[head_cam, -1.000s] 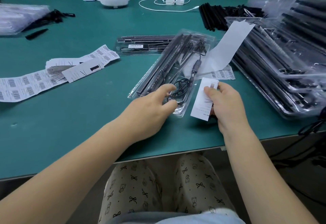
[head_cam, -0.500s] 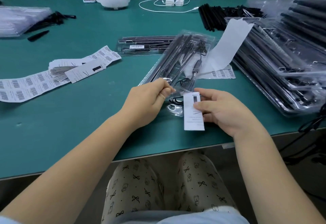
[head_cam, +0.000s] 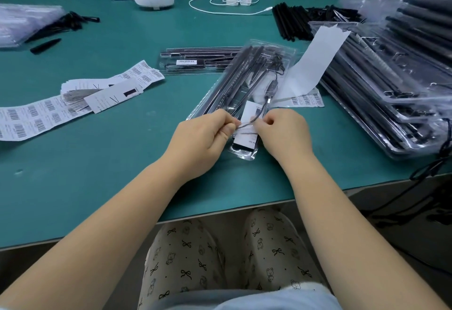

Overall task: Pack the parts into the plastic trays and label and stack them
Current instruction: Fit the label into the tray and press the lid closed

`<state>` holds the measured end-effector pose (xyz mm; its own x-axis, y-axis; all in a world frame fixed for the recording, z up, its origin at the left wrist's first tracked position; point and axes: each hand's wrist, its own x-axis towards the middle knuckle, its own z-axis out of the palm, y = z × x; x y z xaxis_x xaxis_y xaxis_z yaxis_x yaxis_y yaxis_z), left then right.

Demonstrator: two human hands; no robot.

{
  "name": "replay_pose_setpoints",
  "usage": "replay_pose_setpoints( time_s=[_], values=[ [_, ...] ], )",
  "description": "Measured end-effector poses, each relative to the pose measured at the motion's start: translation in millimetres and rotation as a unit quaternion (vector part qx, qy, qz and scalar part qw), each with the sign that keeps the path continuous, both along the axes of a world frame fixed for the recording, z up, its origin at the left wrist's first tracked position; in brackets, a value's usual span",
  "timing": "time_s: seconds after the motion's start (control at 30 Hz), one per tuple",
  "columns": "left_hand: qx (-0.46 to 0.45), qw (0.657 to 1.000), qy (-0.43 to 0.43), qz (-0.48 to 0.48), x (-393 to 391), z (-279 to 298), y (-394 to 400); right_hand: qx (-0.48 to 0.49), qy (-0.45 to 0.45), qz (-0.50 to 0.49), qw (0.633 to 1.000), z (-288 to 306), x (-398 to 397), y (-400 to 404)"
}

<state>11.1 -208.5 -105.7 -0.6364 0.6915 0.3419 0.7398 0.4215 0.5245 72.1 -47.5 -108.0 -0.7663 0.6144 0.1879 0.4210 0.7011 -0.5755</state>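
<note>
Your left hand (head_cam: 205, 136) pinches the near end of the clear plastic tray (head_cam: 244, 94), fingers curled at its left edge, while your right hand (head_cam: 283, 131) curls onto the same end from the other side, both closed on the tray over a white label (head_cam: 247, 126). It lies slantwise on the green surface (head_cam: 122, 163), filled with black parts. A second packed tray (head_cam: 195, 61) sits just behind it, a tall stack of trays (head_cam: 396, 84) to your right, barcode label sheets (head_cam: 36, 116) to your left
</note>
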Motion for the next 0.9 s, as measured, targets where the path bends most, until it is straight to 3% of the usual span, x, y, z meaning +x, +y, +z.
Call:
replay_pose_setpoints(
  time_s=[0.2, 0.37, 0.47, 0.6, 0.77, 0.9],
  values=[
    [0.002, 1.0, 0.001, -0.006, 1.0, 0.2, 0.5, -0.109, 0.063, 0.111, 0.986, -2.4, 40.4, -0.8],
    [0.006, 1.0, 0.011, -0.009, 1.8, -0.2, 0.1, 0.055, -0.016, 0.158, 0.986, -11.5, 48.5, -21.4],
    [0.006, 1.0, 0.018, -0.015, 3.2, -0.9, -0.2, 0.077, -0.048, 0.155, 0.984, -8.5, 45.2, -21.0],
    [0.008, 0.996, 0.056, -0.063, 3.3, -1.6, -3.0, -0.012, -0.004, 0.172, 0.985, -6.3, 49.7, -8.6],
    [-0.01, 0.991, 0.089, -0.103, 0.0, -2.7, -8.5, -0.106, 0.152, 0.065, 0.981, -5.1, 55.3, 2.1],
    [-0.015, 0.989, 0.08, -0.123, -1.3, -2.3, -10.2, -0.121, 0.12, 0.162, 0.972, -4.5, 58.5, -0.9]
  ],
)
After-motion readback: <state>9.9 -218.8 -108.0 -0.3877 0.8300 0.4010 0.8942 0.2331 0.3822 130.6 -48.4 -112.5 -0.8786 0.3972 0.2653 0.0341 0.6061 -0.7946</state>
